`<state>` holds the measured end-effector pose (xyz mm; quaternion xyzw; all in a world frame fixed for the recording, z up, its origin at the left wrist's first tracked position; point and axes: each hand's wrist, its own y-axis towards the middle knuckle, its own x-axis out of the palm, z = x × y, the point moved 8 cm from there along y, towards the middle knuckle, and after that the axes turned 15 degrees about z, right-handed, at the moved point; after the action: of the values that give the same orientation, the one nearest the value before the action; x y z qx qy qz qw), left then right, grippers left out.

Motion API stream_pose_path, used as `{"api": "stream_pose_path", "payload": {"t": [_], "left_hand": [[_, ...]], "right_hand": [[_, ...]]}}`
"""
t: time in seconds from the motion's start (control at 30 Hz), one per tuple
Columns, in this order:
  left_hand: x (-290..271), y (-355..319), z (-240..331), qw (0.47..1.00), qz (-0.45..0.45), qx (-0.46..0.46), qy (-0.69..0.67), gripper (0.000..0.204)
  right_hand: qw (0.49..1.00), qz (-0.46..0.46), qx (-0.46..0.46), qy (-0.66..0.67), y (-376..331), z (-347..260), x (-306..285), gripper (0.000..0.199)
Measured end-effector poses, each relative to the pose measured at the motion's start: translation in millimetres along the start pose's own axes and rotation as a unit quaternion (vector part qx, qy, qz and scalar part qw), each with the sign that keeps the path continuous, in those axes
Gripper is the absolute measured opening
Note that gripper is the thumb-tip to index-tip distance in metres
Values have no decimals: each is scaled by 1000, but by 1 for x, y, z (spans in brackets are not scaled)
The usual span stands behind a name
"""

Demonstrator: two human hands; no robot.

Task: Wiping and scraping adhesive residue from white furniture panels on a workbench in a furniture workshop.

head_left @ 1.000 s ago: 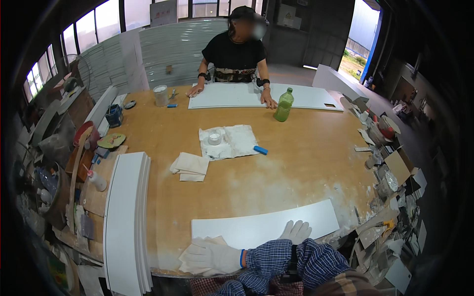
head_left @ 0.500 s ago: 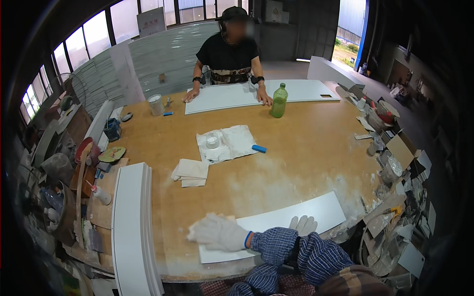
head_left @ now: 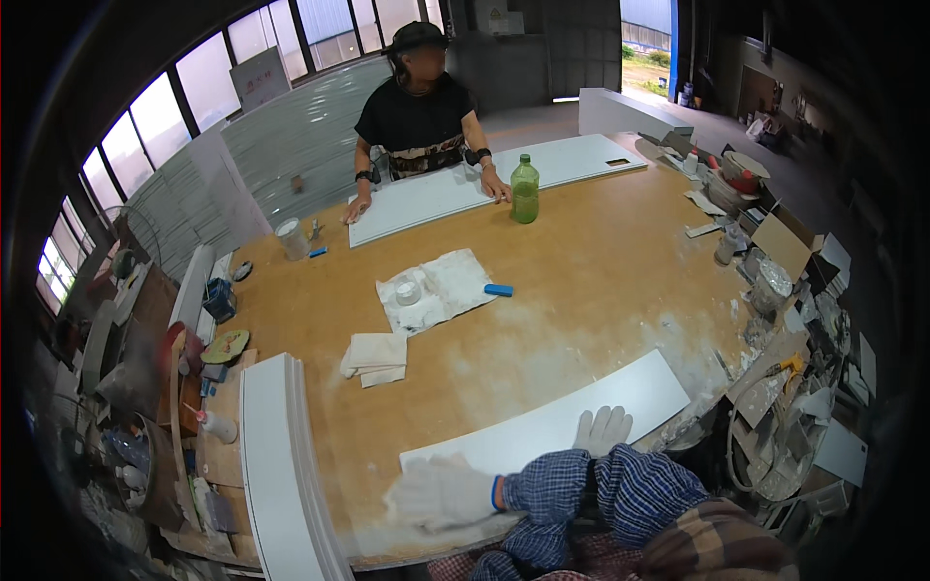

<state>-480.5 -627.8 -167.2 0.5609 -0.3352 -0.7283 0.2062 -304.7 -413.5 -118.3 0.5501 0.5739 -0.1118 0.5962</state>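
Both gloved hands lie flat, fingers apart, on the white board [head_left: 552,426] on the worktop [head_left: 601,281]: left hand [head_left: 441,492] near its end, right hand [head_left: 603,429] mid-board.

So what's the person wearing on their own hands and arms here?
Both hands wear white knitted work gloves: the left hand has a blue band at the glove's cuff, and the right hand has the same kind of glove. The forearms are covered by long sleeves in a blue and white check.

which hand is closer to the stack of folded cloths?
Left. The left hand lies at the white board's near-left end, below the folded cloths. The right hand rests flat on the board, farther right.
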Motion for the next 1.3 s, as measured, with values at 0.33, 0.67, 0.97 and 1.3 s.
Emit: {"api": "stream_pose_path", "payload": {"t": [0.33, 0.67, 0.97, 1.3], "left_hand": [[-5, -8, 11, 1000, 7, 3, 8, 53], [1, -31, 21, 1000, -9, -1, 3, 53], [-2, -33, 18, 1000, -6, -11, -3, 54], [-7, -31, 7, 999, 8, -43, -3, 54]], "right_hand": [[995, 56, -21, -79, -7, -1, 20, 50], [995, 51, -19, -78, -11, 9, 3, 55], [987, 142, 8, -71, -9, 44, -18, 42], [983, 104, 5, -149, -7, 46, -18, 42]]}}
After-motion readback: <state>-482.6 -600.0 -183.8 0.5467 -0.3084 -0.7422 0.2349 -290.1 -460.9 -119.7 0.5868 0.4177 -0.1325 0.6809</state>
